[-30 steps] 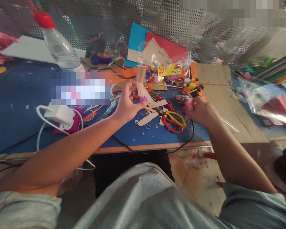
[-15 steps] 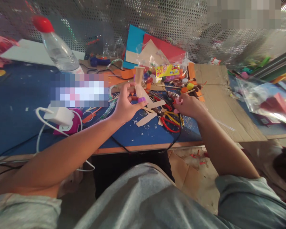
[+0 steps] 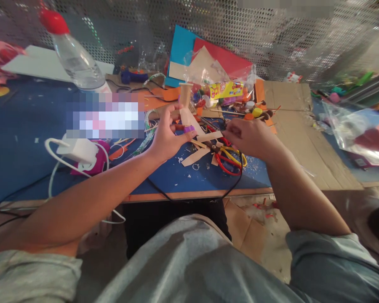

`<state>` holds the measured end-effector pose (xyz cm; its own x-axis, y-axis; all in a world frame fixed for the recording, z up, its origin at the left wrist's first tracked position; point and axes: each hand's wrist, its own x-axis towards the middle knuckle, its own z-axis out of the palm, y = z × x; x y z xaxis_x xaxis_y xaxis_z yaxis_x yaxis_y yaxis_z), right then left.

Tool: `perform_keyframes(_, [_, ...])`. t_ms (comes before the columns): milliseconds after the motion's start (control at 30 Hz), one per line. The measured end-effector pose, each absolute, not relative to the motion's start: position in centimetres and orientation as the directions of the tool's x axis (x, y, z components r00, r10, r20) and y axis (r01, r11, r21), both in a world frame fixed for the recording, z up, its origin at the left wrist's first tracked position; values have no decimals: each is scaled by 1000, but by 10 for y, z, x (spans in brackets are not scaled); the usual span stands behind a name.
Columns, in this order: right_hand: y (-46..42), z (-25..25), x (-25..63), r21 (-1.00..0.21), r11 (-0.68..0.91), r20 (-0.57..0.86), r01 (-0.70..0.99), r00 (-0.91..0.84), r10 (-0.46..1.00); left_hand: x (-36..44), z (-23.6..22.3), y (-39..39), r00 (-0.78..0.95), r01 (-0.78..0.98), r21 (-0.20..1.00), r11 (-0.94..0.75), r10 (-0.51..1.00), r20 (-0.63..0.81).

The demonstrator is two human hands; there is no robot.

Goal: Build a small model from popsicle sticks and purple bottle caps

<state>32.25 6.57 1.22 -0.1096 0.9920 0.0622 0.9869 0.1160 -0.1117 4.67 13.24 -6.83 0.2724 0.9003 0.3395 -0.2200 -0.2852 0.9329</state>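
Observation:
My left hand is closed around a light cardboard piece that stands up with a flat end on top. A small purple piece shows by the thumb. My right hand is over the clutter to the right, its fingers curled in; whatever they grip is hidden. Just below it lie scissors with red and yellow handles, partly covered by the hand. Cut cardboard strips lie between the hands, and a black cord runs from under the right hand to the table edge.
Behind the hands is a clear bag with a yellow label, beside blue card and red card. A red-capped bottle and a white charger stand on the left. A cardboard sheet covers the right side.
My right hand has turned and shifted slightly, and the pink object seen by its fingers is now hidden. My left hand keeps its hold on the cardboard piece. The view has shifted slightly.

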Motion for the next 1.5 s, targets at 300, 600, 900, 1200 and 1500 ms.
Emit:
perform_keyframes(300, [79,4,252,-1,345,-115,939,-343,932,42,-68,137,246,-136,933,-332,901,357])
perform_keyframes(600, [67,-11,251,-24,355,-52,935,-356,933,41,-65,135,250,-100,934,-342,900,357])
perform_keyframes(900, [75,-23,281,-813,522,309,257,-570,761,38,-66,139,251,-90,935,-342,901,354])
perform_keyframes(1200, [78,-33,264,-961,234,260,-150,-192,946,42,-63,126,311,-84,933,-350,881,358])
perform_keyframes(1500, [79,-31,264,-972,186,205,-147,-128,970,44,-63,117,344,-148,927,-344,861,375])
